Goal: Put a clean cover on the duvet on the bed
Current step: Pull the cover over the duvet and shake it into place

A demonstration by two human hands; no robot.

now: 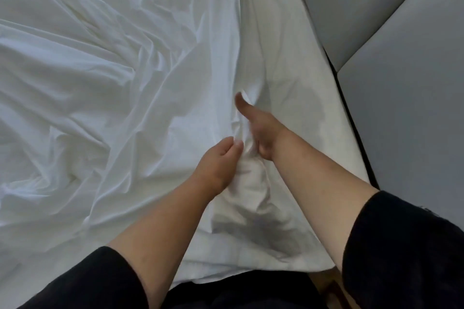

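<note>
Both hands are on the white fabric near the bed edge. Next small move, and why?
Probably draw the pinched fold toward the body to take up slack. The left hand pinches a ridge of the white cover, the right hand grips the same ridge just beyond it, and the cover still lies bunched in deep wrinkles to the left, not spread flat.

Plain white duvet cover (105, 88), unpatterned, its folds shaded pale blue-grey. Beneath it along the right, a slightly creamier white sheet (283, 57). Pale grey padded headboard panels (401, 83), split by a dark seam. Black sleeves (401, 253) on both forearms.
</note>
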